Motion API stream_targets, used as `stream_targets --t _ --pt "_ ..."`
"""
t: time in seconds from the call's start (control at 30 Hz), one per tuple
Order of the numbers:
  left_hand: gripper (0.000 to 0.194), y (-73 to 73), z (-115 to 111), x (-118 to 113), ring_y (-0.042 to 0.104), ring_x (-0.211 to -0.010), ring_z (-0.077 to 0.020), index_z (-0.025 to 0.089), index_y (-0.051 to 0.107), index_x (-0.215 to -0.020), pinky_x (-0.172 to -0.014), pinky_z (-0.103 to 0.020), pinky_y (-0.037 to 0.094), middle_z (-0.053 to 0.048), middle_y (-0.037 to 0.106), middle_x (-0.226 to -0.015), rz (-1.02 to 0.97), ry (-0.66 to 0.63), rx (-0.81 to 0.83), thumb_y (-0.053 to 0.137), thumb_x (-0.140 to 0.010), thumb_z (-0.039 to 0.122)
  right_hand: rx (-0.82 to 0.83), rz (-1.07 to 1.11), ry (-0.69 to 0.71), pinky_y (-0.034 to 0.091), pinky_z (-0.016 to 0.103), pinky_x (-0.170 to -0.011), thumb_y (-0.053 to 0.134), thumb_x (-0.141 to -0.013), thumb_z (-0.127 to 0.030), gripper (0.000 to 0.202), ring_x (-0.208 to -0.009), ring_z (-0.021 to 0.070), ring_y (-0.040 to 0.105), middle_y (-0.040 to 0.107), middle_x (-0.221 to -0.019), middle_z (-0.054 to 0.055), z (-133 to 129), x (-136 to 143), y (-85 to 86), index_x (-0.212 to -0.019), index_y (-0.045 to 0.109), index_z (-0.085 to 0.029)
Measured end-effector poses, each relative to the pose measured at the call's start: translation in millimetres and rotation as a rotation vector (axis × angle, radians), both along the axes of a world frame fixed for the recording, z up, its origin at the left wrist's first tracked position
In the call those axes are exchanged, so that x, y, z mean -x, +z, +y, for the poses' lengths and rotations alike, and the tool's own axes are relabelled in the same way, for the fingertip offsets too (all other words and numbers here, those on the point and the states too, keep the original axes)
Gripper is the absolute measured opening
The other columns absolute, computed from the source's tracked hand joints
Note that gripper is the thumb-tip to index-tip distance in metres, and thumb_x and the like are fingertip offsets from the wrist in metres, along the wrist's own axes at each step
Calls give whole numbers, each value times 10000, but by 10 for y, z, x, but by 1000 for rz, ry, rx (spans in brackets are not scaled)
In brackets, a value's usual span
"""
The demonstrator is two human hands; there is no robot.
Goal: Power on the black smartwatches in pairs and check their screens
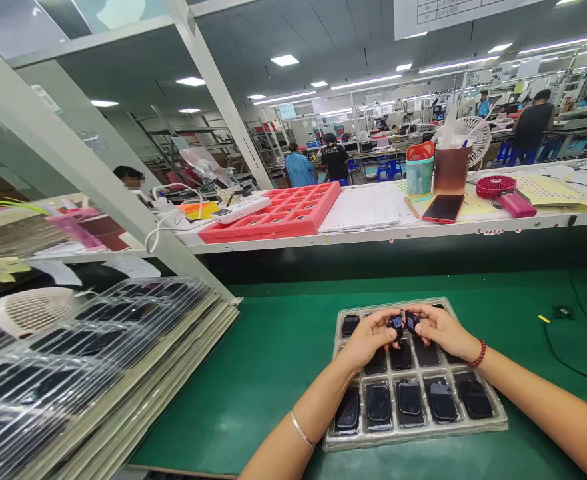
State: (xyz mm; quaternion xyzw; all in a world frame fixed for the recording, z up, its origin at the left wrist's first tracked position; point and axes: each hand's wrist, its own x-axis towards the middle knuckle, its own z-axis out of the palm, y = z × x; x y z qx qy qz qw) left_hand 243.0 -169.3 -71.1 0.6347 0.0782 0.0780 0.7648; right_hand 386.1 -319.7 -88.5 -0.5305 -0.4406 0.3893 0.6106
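Black watch-like gadget (pixel 396 324) sits pinched in my left hand (pixel 370 335), another gadget (pixel 412 321) in my right hand (pixel 444 331), over the plastic tray (pixel 398 437). The tray's front row is full; I can't tell what's left.

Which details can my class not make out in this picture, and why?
Head view:
Part of the tray: hidden behind the left hand and right hand.
Printed codes on the held black devices: too small to read.
Stack of trays: cut off by the left edge.
Upper sheet: cut off by the top edge.
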Motion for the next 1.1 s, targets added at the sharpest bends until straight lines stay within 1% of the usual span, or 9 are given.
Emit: stream_targets --t 0.07,0.17,0.27,0.33,0.47,0.67,0.77,0.97,1.1 --pt "500 6 -12 2 607 -579 -108 174 567 -1108 -505 -198 390 -71 606 -975 2 14 -3 729 -663 336 12 -33 0 425 211 -476 640 -776 -407 474 -502 73 461 549 -739 -4 -3 9 16 -1163 505 -170" --pt "503 8 -20 5 599 -568 -95 174 556 -1103 -505 -195 398 -69 599 -981 3 35 -9 733 -659 331 27 -66 -13 417 211 -468 631 -773 -429 470 -505 71 455 557 -797 12 -5 22 38 -1150 510 -176" --pt "501 -9 -11 1 589 -553 -86 169 539 -1103 -501 -189 398 -49 594 -923 1 27 -2 731 -665 318 39 -75 -19 416 212 -468 620 -776 -441 469 -508 69 457 569 -857 30 -4 26 42 -1149 508 -178" --pt "501 -23 -4 -6 583 -547 -82 164 531 -1099 -502 -191 402 -41 589 -900 -1 17 3 731 -664 315 43 -80 -19 410 212 -468 619 -778 -437 475 -501 69 448 571 -827 23 -5 25 36 -1158 505 -175" --pt "522 -29 -3 -9 583 -554 -86 164 514 -1105 -508 -201 413 -46 586 -904 12 20 -5 733 -661 330 51 -98 -10 387 207 -462 621 -784 -408 473 -473 74 409 509 -647 -35 -8 23 33 -1173 502 -169" --pt "506 -20 -5 -4 575 -545 -78 165 504 -1083 -514 -201 413 -28 573 -872 29 19 -3 735 -659 320 52 -105 -4 377 193 -446 612 -779 -433 472 -484 61 382 519 -720 -14 2 46 65 -1148 502 -158" --pt "512 -17 -2 -6 573 -544 -78 160 497 -1076 -505 -196 405 -34 578 -879 35 9 -14 739 -655 322 43 -117 -3 380 190 -440 610 -777 -442 492 -472 56 363 500 -697 -24 3 57 75 -1161 495 -157" --pt "503 -8 -13 1 571 -545 -78 164 504 -1065 -511 -196 412 -26 576 -860 43 18 -18 737 -655 341 60 -140 9 369 189 -438 596 -798 -426 465 -476 72 376 427 -602 -56 -10 48 62 -1168 488 -166" --pt "517 -22 -9 1 570 -555 -82 165 506 -1071 -512 -197 418 -27 580 -854 48 10 -31 741 -649 349 54 -163 7 363 196 -439 602 -794 -424 476 -479 77 378 422 -591 -59 -17 45 49 -1177 488 -164"
